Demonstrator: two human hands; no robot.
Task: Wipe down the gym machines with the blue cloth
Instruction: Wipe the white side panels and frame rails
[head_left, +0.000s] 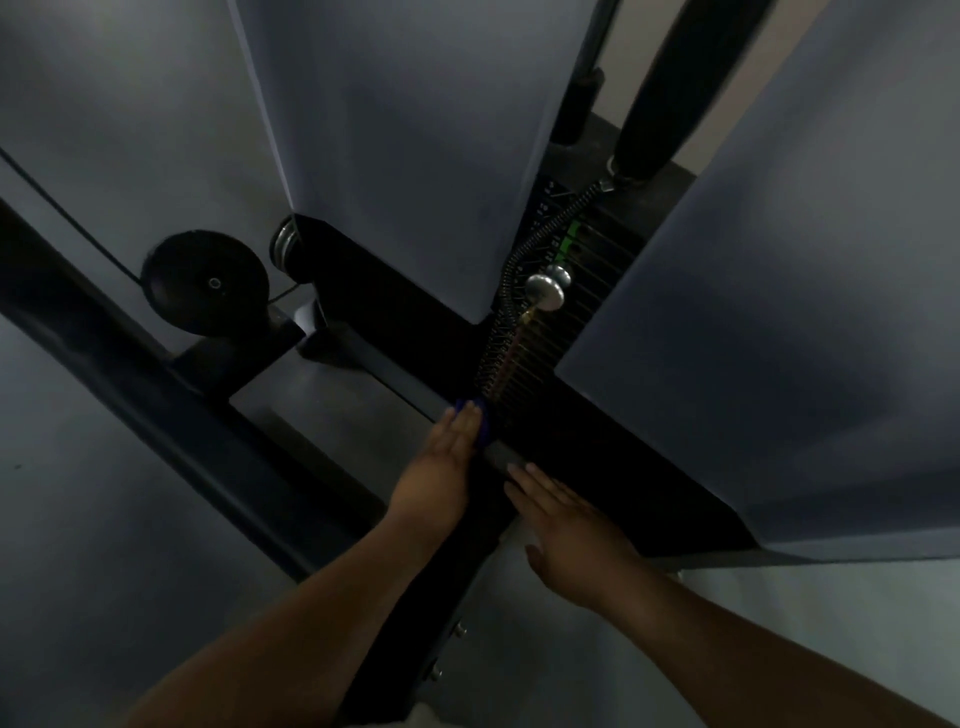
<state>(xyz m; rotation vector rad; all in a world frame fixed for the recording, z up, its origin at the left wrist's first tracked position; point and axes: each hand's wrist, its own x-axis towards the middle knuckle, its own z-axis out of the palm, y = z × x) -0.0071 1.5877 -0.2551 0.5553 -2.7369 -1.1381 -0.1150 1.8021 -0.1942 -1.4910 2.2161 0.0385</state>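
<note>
Both arms reach to mid-frame: my left hand (441, 467) presses the blue cloth (484, 428) with straight fingers against the machine base (623, 467), my right hand (566, 530) flat and unclenched beside it.

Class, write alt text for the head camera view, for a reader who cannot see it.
A person's left hand presses a blue cloth flat against a dark bar of a gym weight machine, while the right hand lies open beside it. Behind are a weight stack with a silver-knobbed pin and a black pulley, dimly lit.

Dim, underexposed – deep shadows below, soft blur throughout, wide-angle bending at edges.
</note>
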